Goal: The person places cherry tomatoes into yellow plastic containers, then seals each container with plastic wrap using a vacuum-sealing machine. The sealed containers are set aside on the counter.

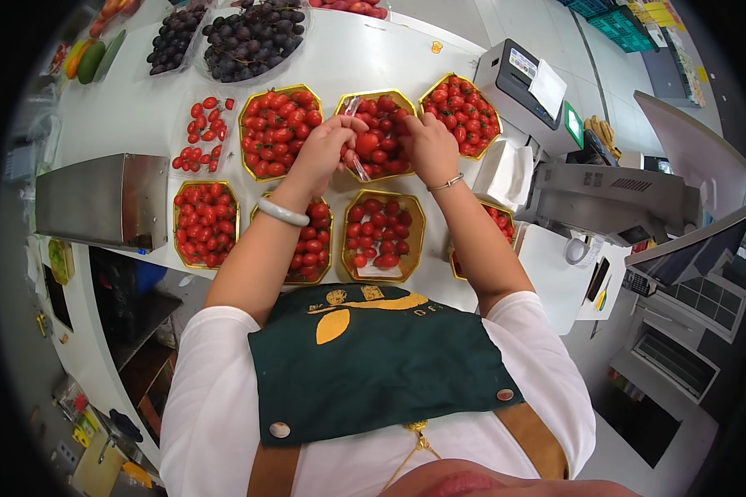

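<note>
Both hands are over a gold-rimmed octagonal tray of cherry tomatoes (382,164) at the counter's middle. My left hand (331,146), with a pale bangle on the wrist, holds a strip of clear plastic (360,169) at the tray's left side; a larger red tomato (367,144) lies by its fingertips. My right hand (432,146), wearing a thin metal bracelet, reaches into the tray's right side, its fingertips hidden among the tomatoes. Full trays of cherry tomatoes stand to the left (280,133) and right (461,115). A partly filled tray (382,236) sits nearer me.
A clear punnet of small tomatoes (202,133) and bowls of dark grapes (252,40) are at the back left. A steel box (102,202) is at far left. A printer (522,93), white tissues (506,171) and a grey machine (615,196) flank the right.
</note>
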`<action>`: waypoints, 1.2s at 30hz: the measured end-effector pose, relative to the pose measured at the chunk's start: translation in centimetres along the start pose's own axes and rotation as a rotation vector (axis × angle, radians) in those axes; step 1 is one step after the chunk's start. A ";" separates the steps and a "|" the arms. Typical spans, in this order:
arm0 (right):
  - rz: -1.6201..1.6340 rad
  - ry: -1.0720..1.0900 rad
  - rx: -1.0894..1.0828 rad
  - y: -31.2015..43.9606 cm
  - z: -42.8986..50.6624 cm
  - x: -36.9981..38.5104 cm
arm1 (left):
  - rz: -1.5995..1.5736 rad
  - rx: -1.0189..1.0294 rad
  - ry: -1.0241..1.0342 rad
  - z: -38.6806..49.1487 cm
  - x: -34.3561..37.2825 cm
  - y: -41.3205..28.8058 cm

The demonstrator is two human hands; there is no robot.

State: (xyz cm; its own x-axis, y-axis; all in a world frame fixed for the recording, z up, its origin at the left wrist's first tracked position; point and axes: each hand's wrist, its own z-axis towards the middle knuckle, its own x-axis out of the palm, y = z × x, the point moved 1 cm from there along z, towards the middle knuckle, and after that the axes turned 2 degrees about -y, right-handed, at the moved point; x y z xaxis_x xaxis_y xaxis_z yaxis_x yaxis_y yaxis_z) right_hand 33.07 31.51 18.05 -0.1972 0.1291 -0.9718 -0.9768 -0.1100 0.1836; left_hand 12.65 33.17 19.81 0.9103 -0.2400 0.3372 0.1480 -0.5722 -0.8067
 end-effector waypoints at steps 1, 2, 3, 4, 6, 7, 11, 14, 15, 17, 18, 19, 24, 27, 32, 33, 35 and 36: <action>0.011 0.005 0.012 0.0 0.3 0.3 | -0.066 -0.032 -0.015 -0.5 0.0 0.2; 0.022 0.011 0.025 -0.2 0.5 0.4 | -0.132 -0.065 -0.030 -0.9 0.1 0.4; 0.030 0.020 0.032 -0.3 0.5 0.3 | -0.206 -0.096 -0.048 -1.2 0.1 0.7; 0.047 0.019 0.035 -0.4 0.3 -0.1 | -0.225 -0.071 -0.078 -1.2 -0.2 1.3; 0.569 0.055 0.261 -0.8 -0.5 -0.2 | -0.081 0.007 -0.130 -1.0 -0.7 1.8; 0.828 0.073 0.379 -1.1 -0.9 -0.5 | -0.010 0.043 -0.154 -1.0 -0.7 2.1; 1.970 0.316 0.710 -0.3 -3.7 -4.5 | 0.517 0.380 -0.191 -0.1 -1.5 3.9; 1.778 0.401 0.705 -0.4 -4.3 -4.4 | 0.676 0.424 -0.232 -0.7 -0.4 3.1; 1.650 0.471 0.654 -0.8 -4.3 -3.8 | 0.698 0.425 -0.229 -0.8 -0.1 3.1; 0.832 0.401 0.412 1.2 -3.6 -3.1 | 0.745 0.428 -0.219 -0.9 0.3 3.0; 0.513 0.312 0.239 1.9 -3.5 -2.1 | 0.752 0.426 -0.220 -1.0 0.4 2.9; 0.192 0.219 0.067 2.6 -3.2 -1.5 | 0.758 0.426 -0.223 -1.2 0.5 2.9; 0.114 0.530 0.127 3.8 -1.2 -2.3 | 0.649 0.424 -0.217 -1.6 -0.5 3.6; 1.128 0.340 0.220 2.5 -3.3 -2.9 | 0.366 0.246 -0.054 -2.0 -0.5 3.6; 1.328 0.348 0.307 3.3 -6.2 -6.6 | -0.008 0.034 0.188 -5.0 2.2 1.9; 1.339 0.343 0.344 3.3 -6.6 -6.8 | -0.016 0.061 0.185 -5.3 2.6 1.7; 1.360 0.337 0.415 3.3 -7.5 -7.1 | 0.042 0.091 0.183 -5.7 3.0 1.9; 1.315 0.330 0.371 3.5 -8.2 -6.9 | 0.083 0.103 0.192 -5.7 2.9 2.6</action>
State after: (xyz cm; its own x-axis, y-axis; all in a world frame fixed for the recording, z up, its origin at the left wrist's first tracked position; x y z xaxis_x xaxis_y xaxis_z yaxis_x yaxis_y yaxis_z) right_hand 31.72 22.14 24.17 -0.9938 -0.1031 -0.0409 -0.0704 0.3018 0.9508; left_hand 13.48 26.48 21.48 0.8323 -0.4331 0.3461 0.1236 -0.4636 -0.8774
